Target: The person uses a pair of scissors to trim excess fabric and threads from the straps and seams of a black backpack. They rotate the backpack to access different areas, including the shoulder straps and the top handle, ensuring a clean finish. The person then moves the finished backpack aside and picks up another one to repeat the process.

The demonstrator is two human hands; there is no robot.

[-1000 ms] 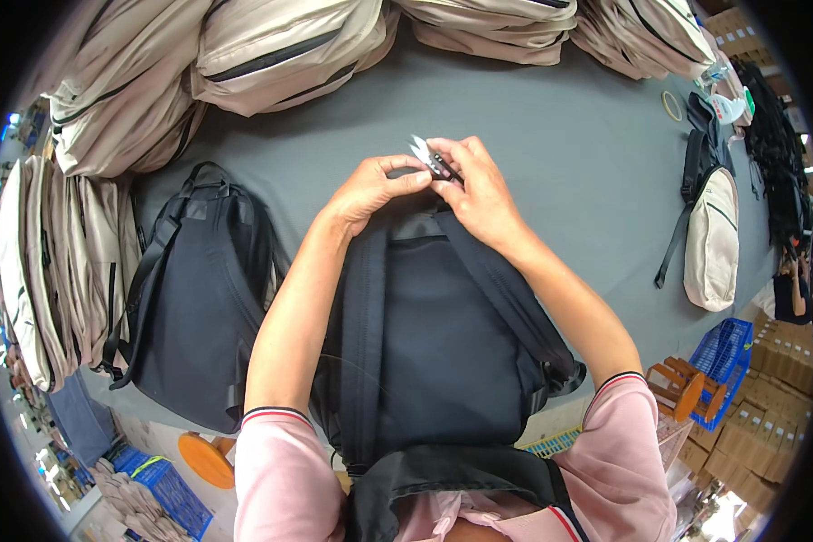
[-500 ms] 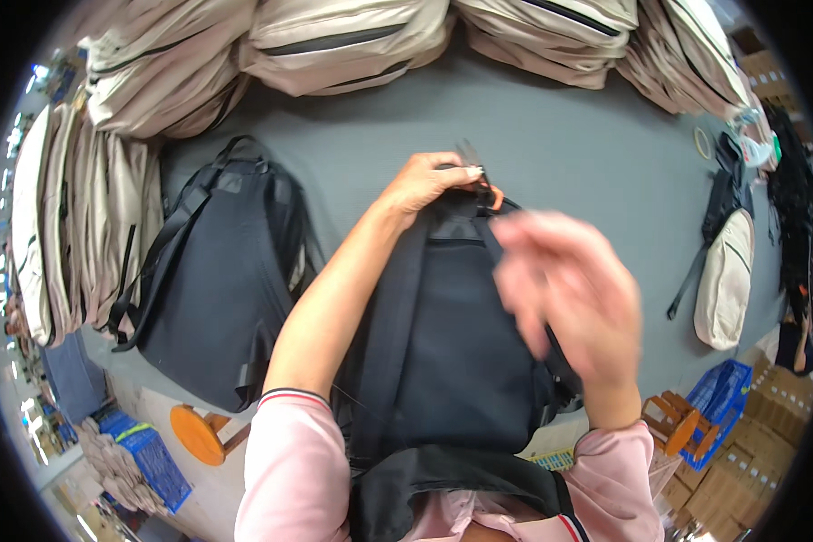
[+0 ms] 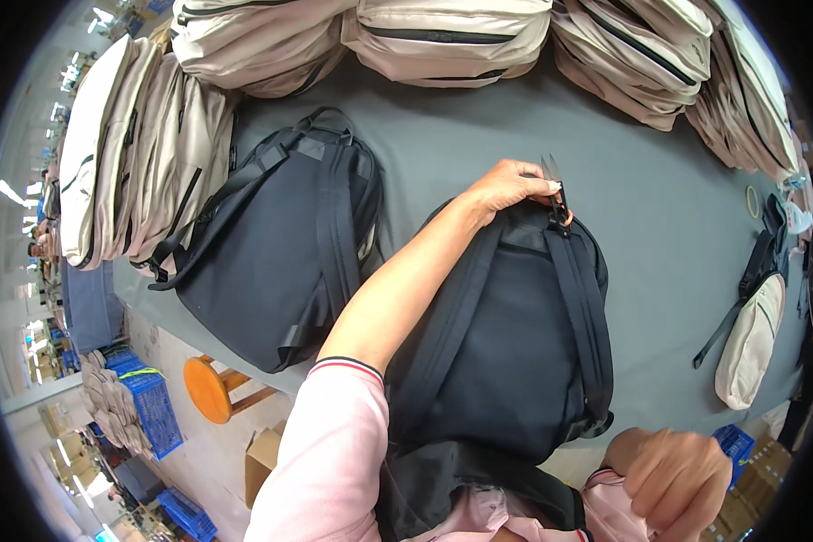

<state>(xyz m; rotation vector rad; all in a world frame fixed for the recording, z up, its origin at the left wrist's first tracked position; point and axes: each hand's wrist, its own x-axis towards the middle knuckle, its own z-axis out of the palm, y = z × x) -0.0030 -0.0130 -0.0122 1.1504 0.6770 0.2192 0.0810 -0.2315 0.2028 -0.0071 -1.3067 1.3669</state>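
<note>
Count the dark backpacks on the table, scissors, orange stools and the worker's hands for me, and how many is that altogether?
Dark backpacks: 2
Scissors: 1
Orange stool: 1
Hands: 2 (left hand, right hand)
Total: 6

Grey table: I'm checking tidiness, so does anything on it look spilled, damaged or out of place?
Nothing looks spilled or damaged. Mildly odd: the small beige bag lies slanted near the right edge of the table, dark straps splayed, apart from the larger beige bags.
</note>
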